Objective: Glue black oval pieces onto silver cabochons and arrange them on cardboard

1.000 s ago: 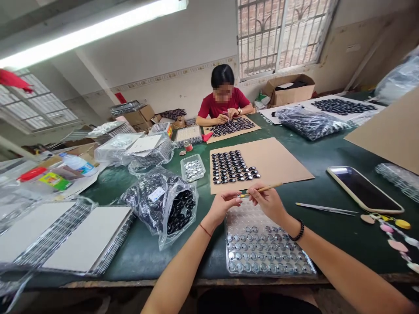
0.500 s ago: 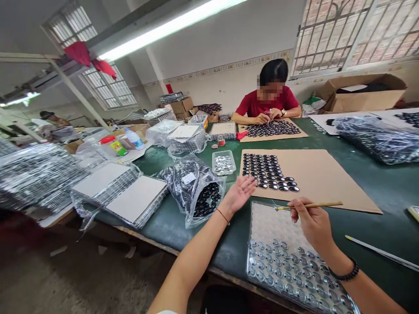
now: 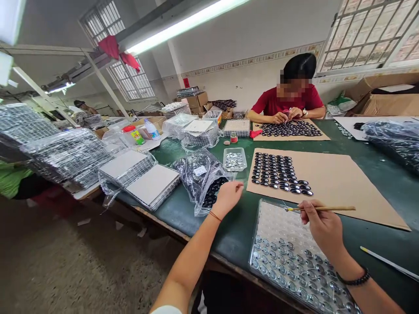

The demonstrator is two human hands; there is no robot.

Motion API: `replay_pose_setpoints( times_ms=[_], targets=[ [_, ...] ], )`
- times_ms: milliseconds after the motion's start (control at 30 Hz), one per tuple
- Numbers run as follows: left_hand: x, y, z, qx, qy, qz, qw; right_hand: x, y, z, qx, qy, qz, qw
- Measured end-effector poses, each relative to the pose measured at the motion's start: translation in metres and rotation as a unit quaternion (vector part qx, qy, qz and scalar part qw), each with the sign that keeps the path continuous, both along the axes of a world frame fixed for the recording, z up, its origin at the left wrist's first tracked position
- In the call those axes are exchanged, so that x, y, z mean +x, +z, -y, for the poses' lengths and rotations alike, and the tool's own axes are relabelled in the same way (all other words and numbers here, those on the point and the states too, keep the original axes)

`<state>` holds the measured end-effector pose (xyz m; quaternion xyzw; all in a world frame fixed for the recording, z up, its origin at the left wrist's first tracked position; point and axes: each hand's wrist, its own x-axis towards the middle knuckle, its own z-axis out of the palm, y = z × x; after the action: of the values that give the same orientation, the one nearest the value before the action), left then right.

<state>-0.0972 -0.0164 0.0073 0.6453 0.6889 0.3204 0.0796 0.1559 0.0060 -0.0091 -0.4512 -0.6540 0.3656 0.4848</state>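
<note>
My right hand (image 3: 322,224) pinches a thin wooden stick (image 3: 340,208) with a yellowish tip, held level above the far part of a clear tray (image 3: 258,250). Rows of shiny oval pieces (image 3: 288,264) fill the near part of that tray. My left hand (image 3: 229,196) is in front of an open plastic bag (image 3: 188,174) of black oval pieces, its fingers curled together; what they hold, if anything, is hidden. Beyond the tray, a cardboard sheet (image 3: 340,179) bears neat rows of glossy black ovals (image 3: 273,172).
A small clear box (image 3: 235,168) of silvery pieces stands behind my left hand. Stacked trays (image 3: 153,185) lie to the left. Across the table sits a person in red (image 3: 262,104), hands over more black ovals. A long thin strip (image 3: 389,261) lies at right.
My left hand has turned over from palm up with spread fingers to curled fingers, and is closer to the bag. My right hand keeps the stick above the tray. The view has swung left.
</note>
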Motion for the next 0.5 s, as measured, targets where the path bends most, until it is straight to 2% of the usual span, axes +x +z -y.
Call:
replay_pose_setpoints(
  times_ms=[67,267,367,500],
  targets=[
    [-0.012,-0.007,0.009,-0.001,0.034,-0.076,0.997,-0.001,0.001,0.000,-0.009,0.007,-0.027,1.000],
    [-0.037,-0.025,0.013,-0.009,0.127,-0.097,0.987,-0.002,0.003,0.000,-0.006,0.007,-0.050,0.999],
    [-0.039,-0.030,0.011,-0.020,0.156,-0.112,0.981,-0.002,0.002,-0.001,0.000,0.005,-0.051,0.999],
    [-0.028,-0.035,0.010,-0.086,0.193,-0.206,0.955,-0.001,0.000,-0.002,0.003,0.012,-0.038,0.999]
  ],
)
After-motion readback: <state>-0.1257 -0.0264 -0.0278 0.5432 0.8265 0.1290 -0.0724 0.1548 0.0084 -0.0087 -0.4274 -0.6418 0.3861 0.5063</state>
